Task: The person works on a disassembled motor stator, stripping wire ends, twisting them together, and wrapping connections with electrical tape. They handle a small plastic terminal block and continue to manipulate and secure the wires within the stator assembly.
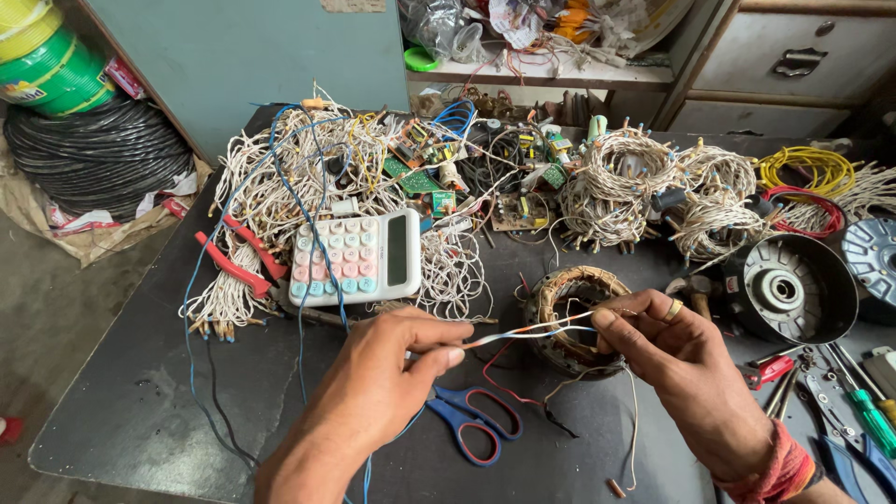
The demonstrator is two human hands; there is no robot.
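Observation:
My left hand (392, 369) pinches one end of a thin bundle of wires (527, 331), white, blue and red strands held taut. My right hand (667, 350), with a gold ring on one finger and a red thread band at the wrist, pinches the other end. The wires stretch across the front of a round motor stator (571, 317) with copper windings, which sits on the dark table (140, 392). Loose strands hang down from my right hand toward the table. Blue-handled scissors (471, 420) lie just below my hands.
A pastel-keyed calculator (355, 257) lies behind my left hand beside red-handled pliers (238, 257). Tangled white wire bundles (653, 191), circuit boards (420, 177) and a yellow coil (807, 168) crowd the back. A black motor housing (793, 285) and screwdrivers (863, 411) sit at the right. Black cable coils (98, 154) lie left.

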